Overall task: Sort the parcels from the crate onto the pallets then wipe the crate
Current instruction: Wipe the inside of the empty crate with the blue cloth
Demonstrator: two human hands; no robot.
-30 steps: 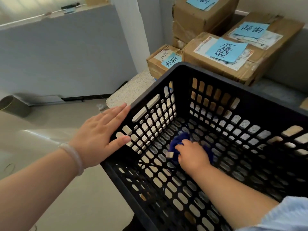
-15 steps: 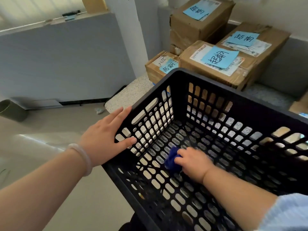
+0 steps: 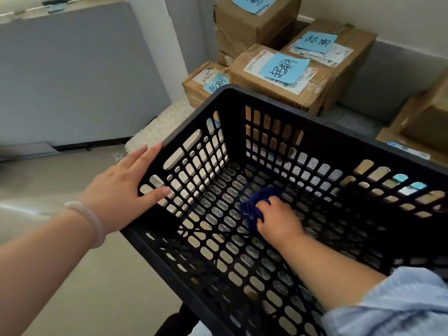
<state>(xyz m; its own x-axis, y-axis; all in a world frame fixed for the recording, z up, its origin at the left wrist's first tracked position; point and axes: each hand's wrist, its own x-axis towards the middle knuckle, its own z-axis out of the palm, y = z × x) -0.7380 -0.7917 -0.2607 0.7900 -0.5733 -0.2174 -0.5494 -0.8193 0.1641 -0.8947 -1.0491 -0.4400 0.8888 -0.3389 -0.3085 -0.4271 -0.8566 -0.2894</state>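
Cloth [image 3: 255,202] in right hand [image 3: 278,220], seemingly on crate [image 3: 315,128] floor.

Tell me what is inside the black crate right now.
Inside the crate, the right hand grips a dark blue cloth against the slotted floor; nothing else is visible. The floor under the hand, cloth and forearm is covered.

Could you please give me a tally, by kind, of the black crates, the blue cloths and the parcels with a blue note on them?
parcels with a blue note: 4
black crate: 1
blue cloth: 1
Total: 6
Left out: the brown boxes at the right edge, which show no note in plain view.
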